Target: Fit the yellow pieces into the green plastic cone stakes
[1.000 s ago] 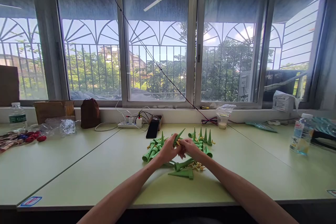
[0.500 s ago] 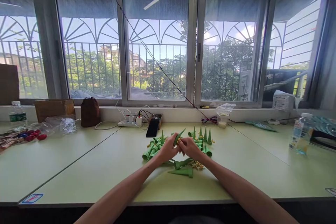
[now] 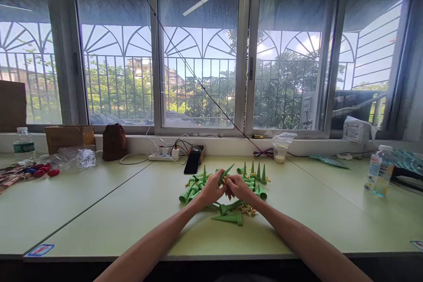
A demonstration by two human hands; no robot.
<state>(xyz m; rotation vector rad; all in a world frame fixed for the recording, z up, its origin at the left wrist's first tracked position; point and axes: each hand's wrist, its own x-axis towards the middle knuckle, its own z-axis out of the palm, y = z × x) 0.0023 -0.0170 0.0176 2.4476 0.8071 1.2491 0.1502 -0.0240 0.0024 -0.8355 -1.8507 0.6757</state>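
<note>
My left hand (image 3: 211, 190) is closed round a green plastic cone (image 3: 225, 173) whose tip points up and to the right. My right hand (image 3: 240, 187) meets it at the cone's wide end, fingers pinched on a small yellow piece (image 3: 225, 180). Both hands hover over a pile of green cones (image 3: 191, 188) and small yellow pegs (image 3: 247, 208) on the pale green table (image 3: 132, 211). Several cones (image 3: 258, 172) stand upright behind my right hand. Two cones (image 3: 231, 217) lie flat just in front of my hands.
A black phone (image 3: 192, 162) and a white power strip (image 3: 161, 156) with cables lie behind the pile. A brown pouch (image 3: 114, 142), a cardboard box (image 3: 68, 138), a water bottle (image 3: 24, 145) and red objects (image 3: 42, 172) sit at left. Another bottle (image 3: 378, 170) stands at right.
Both hands stay joined on the cone and the yellow piece, with only slight finger movement. The camera view has shifted a little.
</note>
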